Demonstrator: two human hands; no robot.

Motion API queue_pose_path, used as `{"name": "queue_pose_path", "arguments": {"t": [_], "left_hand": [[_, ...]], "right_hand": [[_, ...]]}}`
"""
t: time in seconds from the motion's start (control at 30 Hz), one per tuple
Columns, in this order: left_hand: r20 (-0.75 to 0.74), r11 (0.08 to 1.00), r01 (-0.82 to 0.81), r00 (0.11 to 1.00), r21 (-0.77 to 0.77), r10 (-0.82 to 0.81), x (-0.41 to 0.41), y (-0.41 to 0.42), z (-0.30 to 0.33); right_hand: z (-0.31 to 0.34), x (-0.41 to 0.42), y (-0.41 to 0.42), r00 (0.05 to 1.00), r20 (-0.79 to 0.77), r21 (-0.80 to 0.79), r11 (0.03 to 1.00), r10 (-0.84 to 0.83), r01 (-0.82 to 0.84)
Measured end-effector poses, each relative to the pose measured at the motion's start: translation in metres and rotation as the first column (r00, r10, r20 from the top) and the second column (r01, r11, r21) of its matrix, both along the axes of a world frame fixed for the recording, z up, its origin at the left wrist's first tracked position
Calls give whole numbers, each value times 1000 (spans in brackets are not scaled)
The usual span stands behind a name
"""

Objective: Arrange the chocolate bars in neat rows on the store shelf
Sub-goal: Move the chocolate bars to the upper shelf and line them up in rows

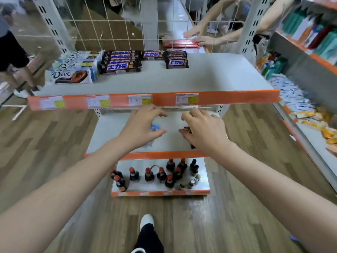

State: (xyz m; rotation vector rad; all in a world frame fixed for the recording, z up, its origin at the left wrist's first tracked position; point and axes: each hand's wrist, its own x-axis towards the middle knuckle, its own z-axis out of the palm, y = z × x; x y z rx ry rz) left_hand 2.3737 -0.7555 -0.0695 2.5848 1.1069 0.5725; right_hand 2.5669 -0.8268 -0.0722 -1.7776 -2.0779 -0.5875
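On the top shelf (200, 77) stand rows of chocolate: white Dove bars (73, 73) at the left, a brown Snickers row (121, 61) beside them, a single Snickers bar (154, 54) behind, and a short Snickers stack (176, 60) to the right. Both my hands hover over the middle shelf (109, 132). My left hand (144, 125) has loosely curled fingers above a blue-white wrapper (155, 127), mostly hidden. My right hand (202, 128) spreads over a dark brown bar (187, 129), also mostly hidden. Whether either hand touches its bar is unclear.
Dark sauce bottles (160, 175) fill the bottom shelf. Behind the wire grid (109, 24), another person's hands (198, 36) press on red packs (180, 43). A side shelf (310, 136) at the right holds orange and white packets. A person stands at the far left. My shoe (146, 220) is below.
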Motion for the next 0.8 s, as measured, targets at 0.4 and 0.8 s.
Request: {"name": "queue_pose_path", "arguments": {"t": [0.4,0.8], "left_hand": [[-50,998,-23,999,-60,20,-17,-7,-36],[-81,989,-16,997,-148,4,0,14,-78]], "right_hand": [[-42,-20,-1,1000,-5,-97,995,-2,1],[-84,-8,11,997,-17,-203,977,-69,64]]}}
